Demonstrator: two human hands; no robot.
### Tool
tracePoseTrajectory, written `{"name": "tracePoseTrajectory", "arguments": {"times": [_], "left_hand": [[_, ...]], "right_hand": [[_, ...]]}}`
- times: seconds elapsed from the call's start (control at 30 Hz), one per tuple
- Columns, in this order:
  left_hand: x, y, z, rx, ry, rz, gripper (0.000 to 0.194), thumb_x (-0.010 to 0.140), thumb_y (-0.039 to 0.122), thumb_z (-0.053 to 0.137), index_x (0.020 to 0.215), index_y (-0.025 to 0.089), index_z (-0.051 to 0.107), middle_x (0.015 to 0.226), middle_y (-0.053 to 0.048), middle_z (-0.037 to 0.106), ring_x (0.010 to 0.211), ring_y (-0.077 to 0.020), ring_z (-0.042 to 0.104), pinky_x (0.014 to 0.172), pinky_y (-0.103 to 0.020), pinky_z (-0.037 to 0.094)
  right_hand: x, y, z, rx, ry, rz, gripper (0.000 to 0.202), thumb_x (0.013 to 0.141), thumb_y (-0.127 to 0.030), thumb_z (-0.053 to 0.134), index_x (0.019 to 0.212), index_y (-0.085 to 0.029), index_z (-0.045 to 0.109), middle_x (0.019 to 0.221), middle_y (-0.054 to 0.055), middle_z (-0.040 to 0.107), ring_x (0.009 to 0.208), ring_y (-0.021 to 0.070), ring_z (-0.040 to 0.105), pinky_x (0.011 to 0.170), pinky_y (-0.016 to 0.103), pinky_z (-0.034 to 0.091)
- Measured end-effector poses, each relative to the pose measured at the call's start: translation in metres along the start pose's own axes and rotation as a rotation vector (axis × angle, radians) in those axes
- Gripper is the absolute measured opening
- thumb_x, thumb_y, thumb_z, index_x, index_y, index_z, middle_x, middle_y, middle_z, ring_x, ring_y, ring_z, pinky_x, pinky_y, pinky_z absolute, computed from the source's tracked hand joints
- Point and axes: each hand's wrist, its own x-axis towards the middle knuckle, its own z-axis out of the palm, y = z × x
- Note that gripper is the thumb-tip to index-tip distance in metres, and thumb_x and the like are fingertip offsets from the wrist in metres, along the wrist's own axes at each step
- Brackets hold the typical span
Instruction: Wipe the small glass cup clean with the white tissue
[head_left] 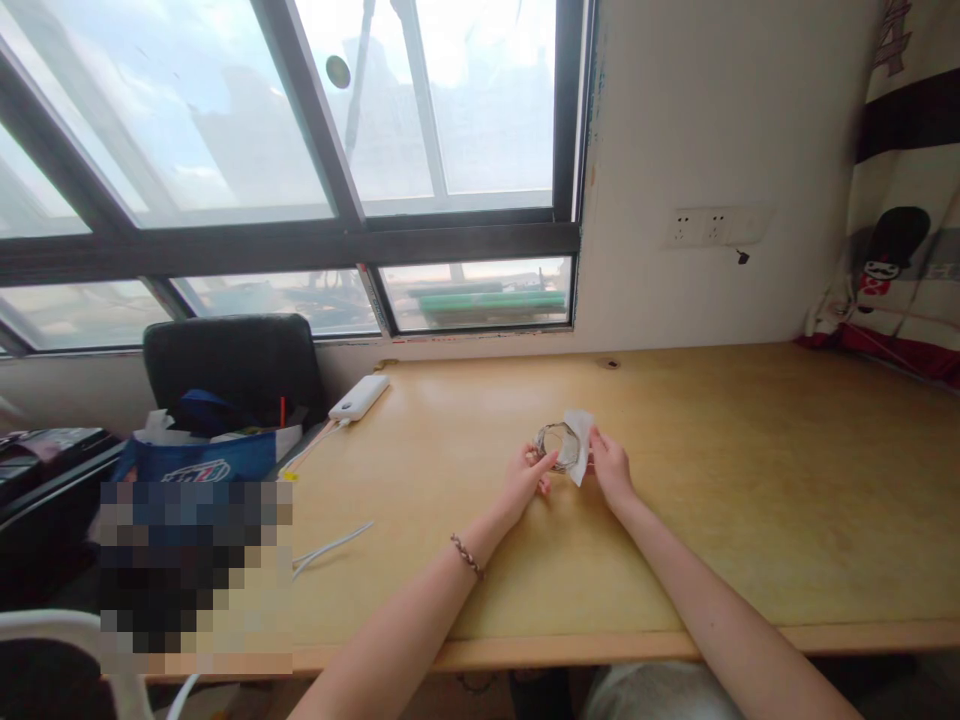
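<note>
Over the middle of a wooden desk [735, 480], my left hand [529, 478] pinches a thin silvery bracelet ring [553, 441] by its lower left side. My right hand [609, 467] holds a small white cloth or wipe [578, 433] pressed against the ring's right side. Both hands hover just above the desk top. A braided band sits on my left wrist.
A white power bank [360, 397] lies at the desk's back left with a cable running off it. White cables [330, 548] trail near the left front edge. A black chair [232, 365] holding a blue bag [199, 462] stands left. Wall sockets [701, 226] sit above the desk.
</note>
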Motion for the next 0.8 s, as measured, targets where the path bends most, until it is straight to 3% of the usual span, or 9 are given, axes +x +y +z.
{"name": "tracePoseTrajectory", "arguments": {"times": [0.1,0.23,0.37,0.47,0.53,0.67,0.8], "left_hand": [[0.001,0.000,-0.001,-0.035,0.027,-0.008,0.044,0.058,0.045,0.065,0.081,0.015,0.044,0.062,0.000,0.059,0.033,-0.0057,0.046,0.034,-0.017,0.035],[0.003,-0.006,-0.003,-0.070,-0.006,0.024,0.045,0.059,0.044,0.065,0.086,0.016,0.042,0.066,-0.001,0.060,0.039,-0.0075,0.051,0.039,-0.019,0.040],[0.002,-0.010,-0.002,-0.043,-0.062,0.079,0.043,0.060,0.043,0.064,0.087,0.017,0.042,0.063,0.001,0.060,0.045,-0.0099,0.055,0.043,-0.019,0.043],[-0.003,-0.009,0.001,0.030,-0.104,0.103,0.041,0.059,0.042,0.065,0.085,0.018,0.043,0.067,0.000,0.061,0.044,-0.0098,0.055,0.041,-0.018,0.041],[-0.006,-0.007,0.002,0.068,-0.133,0.106,0.040,0.060,0.042,0.064,0.084,0.018,0.044,0.063,0.002,0.061,0.041,-0.0094,0.053,0.039,-0.018,0.040],[-0.008,-0.005,0.001,0.114,-0.127,0.115,0.036,0.062,0.043,0.063,0.083,0.018,0.046,0.051,0.005,0.055,0.036,-0.0096,0.050,0.036,-0.018,0.037],[-0.006,-0.003,-0.003,0.125,-0.050,0.118,0.031,0.064,0.042,0.060,0.079,0.016,0.049,0.043,0.006,0.049,0.031,-0.0081,0.046,0.032,-0.016,0.030]], "right_hand": [[0.002,0.004,0.005,0.237,-0.156,0.126,0.050,0.073,-0.058,0.039,0.084,-0.014,0.059,0.065,0.005,0.063,0.053,0.0160,0.056,0.045,0.024,0.042],[-0.004,0.004,0.009,0.340,-0.360,0.182,0.037,0.066,-0.046,0.056,0.085,-0.014,0.058,0.067,0.004,0.062,0.052,0.0136,0.055,0.044,0.022,0.044],[-0.007,0.001,0.007,0.371,-0.430,0.251,0.028,0.063,-0.034,0.061,0.082,-0.014,0.057,0.062,0.002,0.061,0.043,0.0093,0.050,0.039,0.019,0.039],[-0.007,-0.001,0.003,0.182,-0.398,0.253,0.023,0.065,-0.033,0.056,0.075,-0.013,0.057,0.047,0.001,0.056,0.035,0.0102,0.045,0.034,0.020,0.033],[-0.006,-0.001,0.001,-0.039,-0.321,0.159,0.025,0.070,-0.038,0.049,0.068,-0.014,0.057,0.039,-0.001,0.051,0.031,0.0113,0.043,0.034,0.022,0.031],[-0.009,-0.002,-0.003,-0.407,-0.121,-0.165,0.034,0.077,-0.038,0.038,0.061,-0.016,0.058,0.048,0.003,0.057,0.043,0.0131,0.049,0.044,0.023,0.032],[-0.012,-0.007,-0.004,-0.520,-0.072,-0.317,0.033,0.078,-0.030,0.035,0.060,-0.015,0.058,0.053,0.005,0.058,0.048,0.0132,0.049,0.048,0.023,0.031]]}}
